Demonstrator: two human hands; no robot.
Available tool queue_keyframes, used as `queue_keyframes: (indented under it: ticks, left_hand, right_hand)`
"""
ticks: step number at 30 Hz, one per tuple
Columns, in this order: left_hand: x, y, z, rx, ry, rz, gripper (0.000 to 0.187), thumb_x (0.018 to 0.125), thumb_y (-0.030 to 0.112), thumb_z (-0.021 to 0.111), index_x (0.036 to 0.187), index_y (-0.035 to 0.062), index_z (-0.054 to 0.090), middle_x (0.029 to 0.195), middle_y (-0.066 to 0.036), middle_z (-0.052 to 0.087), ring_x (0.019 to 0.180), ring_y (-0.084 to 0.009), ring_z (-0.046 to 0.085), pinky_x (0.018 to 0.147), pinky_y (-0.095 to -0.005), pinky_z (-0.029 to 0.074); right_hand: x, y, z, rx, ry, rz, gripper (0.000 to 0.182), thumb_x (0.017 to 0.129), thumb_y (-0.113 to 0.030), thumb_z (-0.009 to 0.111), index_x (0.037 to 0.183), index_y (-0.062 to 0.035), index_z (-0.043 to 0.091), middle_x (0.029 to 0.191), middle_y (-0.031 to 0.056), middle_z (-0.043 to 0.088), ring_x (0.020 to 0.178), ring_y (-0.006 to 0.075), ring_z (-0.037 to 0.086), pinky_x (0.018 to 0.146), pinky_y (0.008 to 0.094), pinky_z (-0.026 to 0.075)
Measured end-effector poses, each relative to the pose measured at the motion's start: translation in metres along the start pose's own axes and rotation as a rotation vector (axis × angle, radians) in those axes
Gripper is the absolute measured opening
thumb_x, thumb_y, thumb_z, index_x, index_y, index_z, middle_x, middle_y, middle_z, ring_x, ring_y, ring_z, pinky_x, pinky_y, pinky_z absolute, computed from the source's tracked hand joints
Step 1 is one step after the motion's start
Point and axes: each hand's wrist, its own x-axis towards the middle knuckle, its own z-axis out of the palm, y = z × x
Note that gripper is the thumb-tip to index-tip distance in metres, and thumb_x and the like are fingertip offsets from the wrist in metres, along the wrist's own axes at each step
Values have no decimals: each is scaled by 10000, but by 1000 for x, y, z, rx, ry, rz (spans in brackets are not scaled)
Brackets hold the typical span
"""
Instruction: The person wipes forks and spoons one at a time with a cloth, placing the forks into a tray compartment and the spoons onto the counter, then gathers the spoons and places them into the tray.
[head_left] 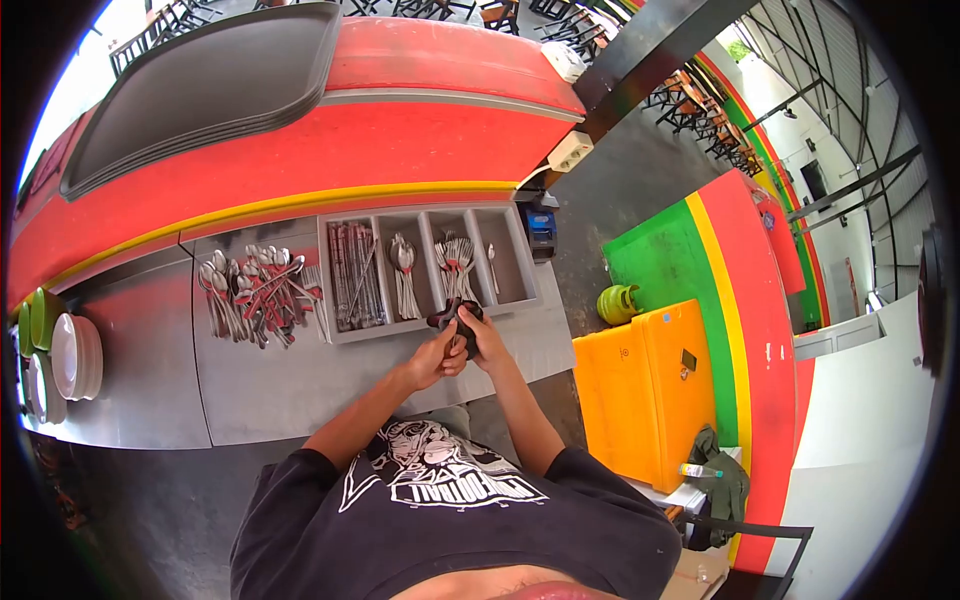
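Note:
Both my hands are closed together over the front edge of a grey cutlery tray (430,325). My left hand (438,356) pinches a dark, bunched cloth (440,318). The fingers of my right hand (486,337) wrap round the same cloth from the other side. Whether a utensil is inside the cloth, I cannot make out. Just beyond it, forks (455,262) lie in one compartment of the tray. Spoons (403,275) fill the compartment to their left, and long wrapped utensils (354,275) the leftmost one. A single small spoon (492,268) rests in the rightmost.
Left of the tray, a loose pile of spoons and forks (260,290) covers part of the steel counter (290,400). White plates (78,355) stand at the far left. Stacked dark serving trays (220,80) sit on the red ledge (430,60). A blue-black device (541,232) is beyond the tray's right end.

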Motion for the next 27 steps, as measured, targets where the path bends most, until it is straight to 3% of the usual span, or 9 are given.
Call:
queue_keyframes:
  ticks: [3, 6, 10, 11, 14, 15, 19, 23, 27]
  left_hand:
    - [9, -12, -15, 205, 166, -52, 603, 990, 595, 265, 789, 88, 522, 611, 11, 429, 522, -114, 372, 497, -257, 308]
    - [12, -14, -26, 494, 277, -4, 596, 989, 579, 313, 869, 56, 574, 657, 0, 500, 560, -105, 442, 510, -263, 347]
    - [7, -8, -23, 479, 331, 51, 554, 993, 533, 368, 879, 33, 577, 645, -1, 493, 545, -107, 450, 519, -265, 372]
    - [6, -8, -24, 463, 336, 54, 540, 995, 523, 378, 879, 35, 575, 649, 0, 495, 549, -104, 452, 520, -264, 374]
    - [3, -6, -33, 429, 336, 86, 509, 998, 504, 392, 881, 42, 571, 658, 1, 503, 557, -97, 456, 521, -258, 375]
    - [2, -6, -36, 414, 335, 103, 502, 999, 499, 394, 881, 45, 571, 661, 1, 505, 559, -94, 457, 521, -255, 375]
    - [-13, 4, -37, 368, 421, 146, 484, 998, 494, 405, 869, 57, 571, 654, 5, 507, 555, -88, 454, 517, -243, 372]
    - [-26, 6, -51, 343, 490, 208, 472, 997, 486, 413, 862, 63, 573, 645, 13, 502, 557, -82, 453, 515, -238, 370]
    - [-42, 10, -66, 334, 550, 281, 467, 996, 483, 417, 871, 64, 580, 643, 20, 499, 566, -79, 453, 522, -237, 368]
  right_hand:
    - [11, -5, 3, -126, 98, -89, 208, 849, -259, 714, 886, -68, 640, 746, 19, 642, 625, 113, 598, 570, 263, 472]
    - [39, -11, -12, -453, 209, -174, 237, 826, -279, 738, 856, -58, 656, 729, 5, 630, 620, 94, 576, 560, 257, 444]
    - [77, -23, -20, -943, 306, -246, 306, 801, -285, 759, 823, 1, 655, 712, 5, 613, 621, 88, 546, 575, 276, 443]
    - [96, -15, -34, -1040, 317, -273, 407, 781, -352, 760, 882, 31, 665, 762, 76, 665, 673, 176, 622, 633, 334, 484]
    - [113, -5, -36, -1263, 387, -356, 525, 755, -449, 752, 931, 40, 678, 851, 157, 698, 791, 294, 673, 721, 398, 510]
    - [120, 4, -42, -1365, 465, -392, 561, 741, -506, 732, 952, 12, 688, 914, 206, 690, 898, 383, 656, 792, 448, 511]
    - [137, 20, -41, -1459, 465, -301, 402, 750, -396, 728, 934, -41, 690, 1010, 214, 659, 933, 393, 630, 804, 468, 506]
    - [129, 28, -32, -1569, 569, -421, 332, 768, -302, 721, 977, -48, 678, 1074, 204, 627, 967, 393, 613, 819, 468, 505]
    - [126, 30, -29, -1440, 652, -577, 368, 811, -345, 684, 987, -21, 674, 1049, 238, 623, 1001, 402, 593, 852, 472, 487]
